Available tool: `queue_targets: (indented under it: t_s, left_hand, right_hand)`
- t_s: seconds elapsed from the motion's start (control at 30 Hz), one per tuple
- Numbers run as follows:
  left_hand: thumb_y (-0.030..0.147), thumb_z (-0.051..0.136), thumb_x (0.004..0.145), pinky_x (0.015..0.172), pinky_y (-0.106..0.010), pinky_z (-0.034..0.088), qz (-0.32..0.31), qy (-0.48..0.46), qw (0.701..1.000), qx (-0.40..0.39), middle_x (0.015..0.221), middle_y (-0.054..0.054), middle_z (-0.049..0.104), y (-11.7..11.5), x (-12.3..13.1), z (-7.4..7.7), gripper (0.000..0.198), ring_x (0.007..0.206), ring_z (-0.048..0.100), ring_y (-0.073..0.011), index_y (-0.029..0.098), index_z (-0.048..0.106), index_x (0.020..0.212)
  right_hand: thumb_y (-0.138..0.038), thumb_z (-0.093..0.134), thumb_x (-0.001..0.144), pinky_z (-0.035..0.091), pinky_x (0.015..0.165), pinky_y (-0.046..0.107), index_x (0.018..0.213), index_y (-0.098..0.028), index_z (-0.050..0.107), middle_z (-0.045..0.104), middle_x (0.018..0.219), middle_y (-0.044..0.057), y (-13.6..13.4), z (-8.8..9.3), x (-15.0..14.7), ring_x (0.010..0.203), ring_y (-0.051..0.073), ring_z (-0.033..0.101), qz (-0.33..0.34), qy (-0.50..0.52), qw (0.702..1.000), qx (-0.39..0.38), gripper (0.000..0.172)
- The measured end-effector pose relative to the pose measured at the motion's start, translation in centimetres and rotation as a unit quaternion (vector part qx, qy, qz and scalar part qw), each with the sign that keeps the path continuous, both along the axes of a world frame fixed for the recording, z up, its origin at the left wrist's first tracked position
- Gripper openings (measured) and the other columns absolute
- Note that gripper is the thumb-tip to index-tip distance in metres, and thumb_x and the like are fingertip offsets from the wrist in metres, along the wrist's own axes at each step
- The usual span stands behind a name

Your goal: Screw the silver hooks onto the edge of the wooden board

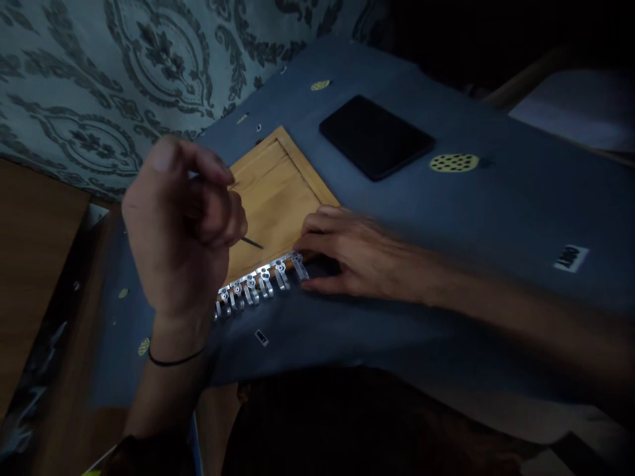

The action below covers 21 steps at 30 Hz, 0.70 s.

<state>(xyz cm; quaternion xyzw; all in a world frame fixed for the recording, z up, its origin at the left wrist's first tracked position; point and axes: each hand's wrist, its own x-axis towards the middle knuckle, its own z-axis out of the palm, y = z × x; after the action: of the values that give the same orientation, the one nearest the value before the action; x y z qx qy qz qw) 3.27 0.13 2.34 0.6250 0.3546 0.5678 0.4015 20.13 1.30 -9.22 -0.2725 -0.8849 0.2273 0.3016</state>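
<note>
A framed wooden board (pixel 270 198) lies on the dark blue tablecloth. Along its near edge runs a silver metal hook rail (pixel 265 281) with several hooks. Closed and raised above the board's left part is my left hand (pixel 186 218). From its curled fingers a thin dark shaft (pixel 253 242) points down toward the rail, like a screwdriver's; its handle is hidden in the fist. My right hand (pixel 337 248) grips the board's near right corner, at the end of the rail. Its fingertips touch the rail's end, and the thumb is beside the last hook.
A black tablet or large phone (pixel 376 137) lies beyond the board on the tablecloth (pixel 476 225), which has pineapple prints. Patterned fabric (pixel 163 59) borders the table at the back left. A pale sheet-like thing (pixel 580 106) is at the far right. The light is dim.
</note>
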Motion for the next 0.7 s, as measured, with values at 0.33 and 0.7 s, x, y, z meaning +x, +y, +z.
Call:
queue_targets:
  t_s: [0.33,0.7]
  left_hand:
    - [0.033,0.059,0.099,0.041,-0.028,0.023,0.004,0.025,0.997,0.072,0.046,0.005,0.031,-0.6,-2.5,-0.9,0.035,0.039,0.026,-0.0081,0.018,0.069,0.069]
    - [0.030,0.054,0.101,0.051,-0.027,0.038,-0.063,0.041,0.994,0.079,0.057,0.004,0.045,-1.8,-0.8,0.5,0.029,0.049,0.043,-0.0101,0.020,0.066,0.076]
  right_hand:
    - [-0.047,0.076,0.085,0.052,0.087,0.040,0.107,-0.017,0.075,0.065,0.101,0.009,0.2,0.1,0.4,0.098,0.025,0.061,0.016,0.013,1.000,-0.020,0.037]
    - [-0.044,0.077,0.086,0.057,0.090,0.042,0.125,-0.024,0.068,0.069,0.114,0.009,-1.0,1.3,0.5,0.104,0.023,0.067,-0.042,0.155,0.987,-0.029,0.045]
